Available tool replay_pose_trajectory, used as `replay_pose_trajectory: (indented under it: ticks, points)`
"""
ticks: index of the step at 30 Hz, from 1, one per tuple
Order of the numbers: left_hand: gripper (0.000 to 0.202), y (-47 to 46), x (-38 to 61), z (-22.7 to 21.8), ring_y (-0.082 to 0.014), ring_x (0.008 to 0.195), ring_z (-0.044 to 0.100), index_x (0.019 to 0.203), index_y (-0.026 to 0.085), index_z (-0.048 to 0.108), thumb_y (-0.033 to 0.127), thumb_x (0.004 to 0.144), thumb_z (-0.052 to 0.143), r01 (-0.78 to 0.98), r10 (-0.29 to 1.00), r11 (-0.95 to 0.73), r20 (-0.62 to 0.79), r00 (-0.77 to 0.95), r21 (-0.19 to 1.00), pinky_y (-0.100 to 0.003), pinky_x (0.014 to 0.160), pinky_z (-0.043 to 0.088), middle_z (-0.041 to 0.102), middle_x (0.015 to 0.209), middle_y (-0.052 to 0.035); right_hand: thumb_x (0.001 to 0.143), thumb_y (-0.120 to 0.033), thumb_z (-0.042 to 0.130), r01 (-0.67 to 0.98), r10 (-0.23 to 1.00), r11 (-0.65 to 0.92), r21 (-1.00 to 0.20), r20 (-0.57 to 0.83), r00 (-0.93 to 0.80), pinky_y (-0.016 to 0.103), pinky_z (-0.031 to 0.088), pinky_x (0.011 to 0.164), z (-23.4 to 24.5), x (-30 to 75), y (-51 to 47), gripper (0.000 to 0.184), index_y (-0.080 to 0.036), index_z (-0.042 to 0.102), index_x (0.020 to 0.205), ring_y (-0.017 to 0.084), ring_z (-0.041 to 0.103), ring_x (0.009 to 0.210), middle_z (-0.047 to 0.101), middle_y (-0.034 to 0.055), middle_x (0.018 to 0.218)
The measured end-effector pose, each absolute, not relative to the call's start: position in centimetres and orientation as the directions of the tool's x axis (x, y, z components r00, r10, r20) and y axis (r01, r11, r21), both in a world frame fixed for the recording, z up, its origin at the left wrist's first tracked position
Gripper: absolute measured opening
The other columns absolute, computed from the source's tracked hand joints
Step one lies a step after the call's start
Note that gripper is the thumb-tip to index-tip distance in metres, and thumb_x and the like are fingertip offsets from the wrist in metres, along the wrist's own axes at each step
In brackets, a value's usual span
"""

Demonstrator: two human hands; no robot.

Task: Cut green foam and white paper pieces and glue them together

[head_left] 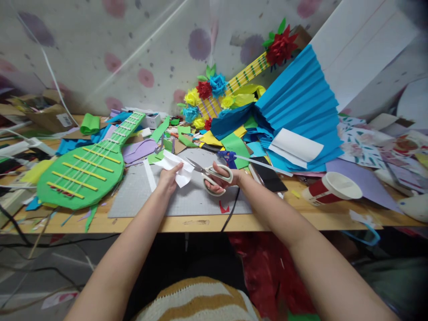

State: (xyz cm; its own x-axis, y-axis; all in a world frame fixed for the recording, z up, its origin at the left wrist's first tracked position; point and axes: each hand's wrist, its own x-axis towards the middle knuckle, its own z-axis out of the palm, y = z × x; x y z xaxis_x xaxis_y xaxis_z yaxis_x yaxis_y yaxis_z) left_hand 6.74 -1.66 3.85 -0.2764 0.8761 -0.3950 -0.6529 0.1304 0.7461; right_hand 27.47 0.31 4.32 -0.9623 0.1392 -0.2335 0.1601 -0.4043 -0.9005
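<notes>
In my left hand (170, 177) is a folded piece of white paper (183, 177), pinched between thumb and fingers. My right hand (220, 176) has its fingers through the white handles of a pair of scissors (199, 167). The scissor blades point left and reach the paper's right edge; whether they are cutting into it I cannot tell. Both hands are above a grey cutting mat (197, 207). A narrow white strip (149, 174) lies on the mat left of my left hand. Just behind my right hand is a blue glue gun (228, 158).
A green paper lute (83, 176) lies at left. Behind the mat are coloured paper scraps (234, 146) and a yellow instrument neck (247, 72) with paper flowers. A pleated blue sheet (297, 107), a black phone (267, 174) and a paper cup (332, 188) are at right.
</notes>
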Motion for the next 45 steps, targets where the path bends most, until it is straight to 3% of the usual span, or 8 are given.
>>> replay_pose_trajectory:
  ticks: [13,20,26,32,39,45]
  points:
    - [0.023,-2.2,8.4,3.6,-0.0134,0.058,0.063,0.079,0.010,0.063,0.000,0.059,0.069,-0.615,0.902,0.123,-0.346,-0.257,0.779,-0.029,0.070,0.053,0.068,0.070,-0.0045,0.068,-0.081,0.024,0.159,0.175,-0.424,-0.892,-0.253,-0.952,0.021,0.035,0.041,4.7,27.6,0.7,0.077,-0.011,0.050,0.083,0.009,0.044,0.049,0.046,-0.0006,0.059]
    - [0.028,-2.0,8.5,3.5,-0.0152,0.065,0.065,0.082,0.011,0.064,-0.001,0.057,0.070,-0.635,0.884,0.117,-0.372,-0.283,0.764,-0.031,0.076,0.052,0.069,0.078,-0.0062,0.073,-0.075,0.034,0.129,0.212,-0.475,-0.871,-0.255,-0.943,0.016,0.025,0.033,3.6,27.8,1.0,0.064,-0.012,0.046,0.079,0.004,0.030,0.037,0.038,-0.0062,0.048]
    - [0.025,-2.1,8.6,3.2,-0.0142,0.063,0.064,0.079,0.011,0.063,-0.001,0.058,0.069,-0.625,0.878,0.126,-0.380,-0.291,0.770,-0.032,0.076,0.053,0.068,0.072,-0.0044,0.080,-0.069,0.032,0.094,0.256,-0.483,-0.871,-0.243,-0.936,0.013,0.022,0.033,3.4,28.1,0.7,0.056,-0.014,0.043,0.081,0.003,0.028,0.036,0.034,-0.0074,0.049]
    - [0.023,-2.4,8.8,3.1,-0.0136,0.060,0.063,0.078,0.010,0.064,-0.001,0.059,0.068,-0.626,0.889,0.139,-0.376,-0.262,0.767,-0.030,0.072,0.053,0.068,0.072,-0.0048,0.070,-0.079,0.031,0.147,0.178,-0.498,-0.855,-0.266,-0.948,0.017,0.026,0.034,3.5,27.9,0.8,0.068,-0.013,0.046,0.081,0.005,0.033,0.039,0.040,-0.0047,0.050]
    - [0.027,-2.5,9.6,2.9,-0.0157,0.060,0.064,0.078,0.010,0.064,0.001,0.054,0.072,-0.589,0.904,0.158,-0.355,-0.236,0.793,-0.031,0.069,0.053,0.068,0.072,-0.0060,0.063,-0.084,0.034,0.175,0.173,-0.487,-0.855,-0.291,-0.941,0.020,0.030,0.038,3.5,27.8,1.2,0.074,-0.013,0.048,0.080,0.007,0.039,0.042,0.044,-0.0028,0.053]
    - [0.029,-2.6,10.1,3.0,-0.0151,0.061,0.063,0.080,0.010,0.064,0.002,0.053,0.073,-0.590,0.908,0.129,-0.334,-0.253,0.797,-0.029,0.068,0.052,0.068,0.074,-0.0055,0.068,-0.082,0.026,0.166,0.229,-0.475,-0.864,-0.304,-0.925,0.021,0.029,0.038,3.8,27.3,1.0,0.075,-0.012,0.048,0.079,0.008,0.039,0.042,0.043,-0.0027,0.051]
